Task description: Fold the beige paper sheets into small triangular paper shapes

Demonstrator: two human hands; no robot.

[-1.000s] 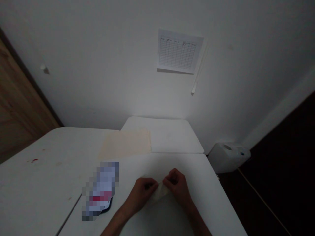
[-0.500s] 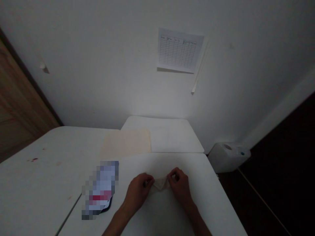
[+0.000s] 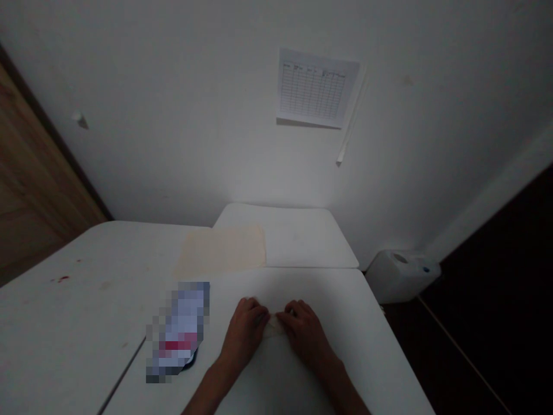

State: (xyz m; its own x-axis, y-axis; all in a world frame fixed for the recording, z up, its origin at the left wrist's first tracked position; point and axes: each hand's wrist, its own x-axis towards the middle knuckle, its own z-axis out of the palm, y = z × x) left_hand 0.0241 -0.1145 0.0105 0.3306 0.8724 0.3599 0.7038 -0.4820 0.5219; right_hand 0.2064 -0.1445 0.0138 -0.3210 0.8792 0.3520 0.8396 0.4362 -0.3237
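Between my two hands is a small, thin, pale sheet [image 3: 273, 329], partly see-through, just above or on the white table [image 3: 367, 346]. Whether it is cloth, paper or film I cannot make out. My left hand [image 3: 246, 327] pinches its left edge between thumb and fingers. From the other side, my right hand [image 3: 305, 329] pinches the right edge, and the fingertips of both hands are close together. Much of the sheet is hidden by the fingers.
A phone-like device [image 3: 180, 331], blurred out, lies left of my hands. Behind it is a flat cream sheet [image 3: 222, 249]. A white plastic container [image 3: 404, 276] stands on the floor at right. A printed chart [image 3: 317, 89] hangs on the wall.
My right hand has moved left towards my left hand, so the gap between them is narrower. Less of the pale sheet shows between the fingers.
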